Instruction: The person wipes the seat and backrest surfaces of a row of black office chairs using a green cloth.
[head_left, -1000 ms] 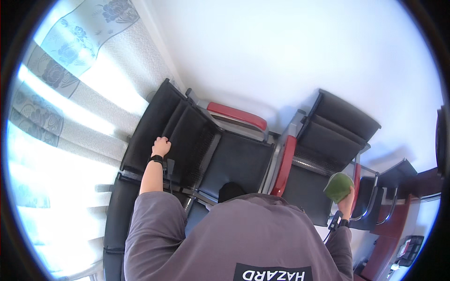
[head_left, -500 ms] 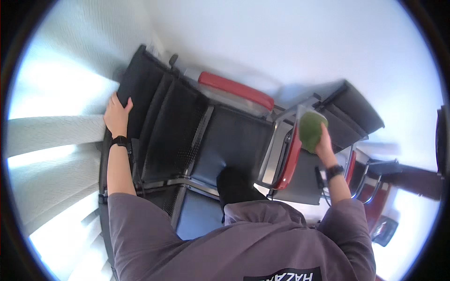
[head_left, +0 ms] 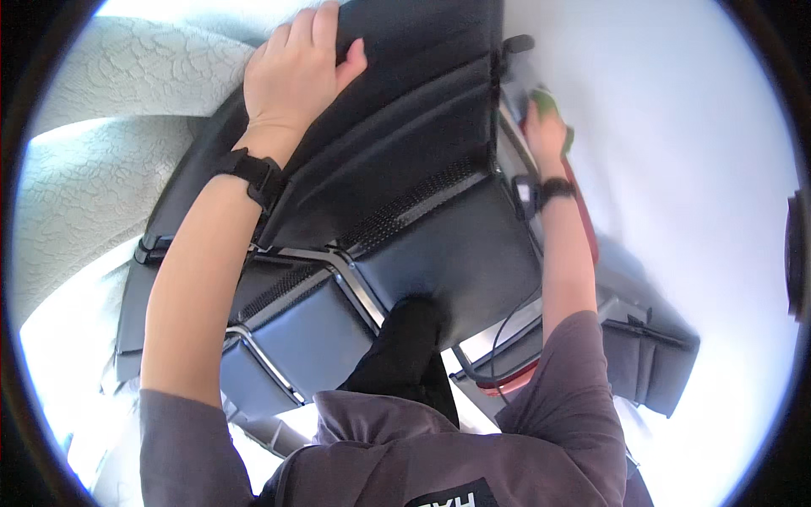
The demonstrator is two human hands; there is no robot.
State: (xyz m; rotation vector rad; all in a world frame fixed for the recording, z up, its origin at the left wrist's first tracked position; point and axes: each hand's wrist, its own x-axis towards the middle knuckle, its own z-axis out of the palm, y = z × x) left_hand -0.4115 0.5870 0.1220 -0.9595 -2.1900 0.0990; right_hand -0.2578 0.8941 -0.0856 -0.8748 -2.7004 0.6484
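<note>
My left hand (head_left: 294, 74) grips the top edge of a black padded bench backrest (head_left: 414, 93), its thumb on the front face and its fingers over the edge. On the far right, next to the white wall, my right hand (head_left: 549, 135) is closed round a green cloth (head_left: 543, 101), slightly blurred. The cloth is at the far end of a red armrest (head_left: 585, 211), partly hidden behind my right hand and forearm. Below the backrest lies the black seat (head_left: 456, 253), where my bent leg (head_left: 393, 346) in black trousers rests.
More linked black seats (head_left: 317, 342) with metal frames run to the lower left. Pale textured blinds (head_left: 144, 76) hang behind the bench on the left. A white wall (head_left: 676, 152) stands on the right. Another black seat (head_left: 655, 359) is at the lower right, and a thin cable (head_left: 498, 334) hangs near my right arm.
My view has turned and come closer to the backrest. My right hand has carried the green cloth from the near armrest to the far one by the wall. My left hand stays on the backrest.
</note>
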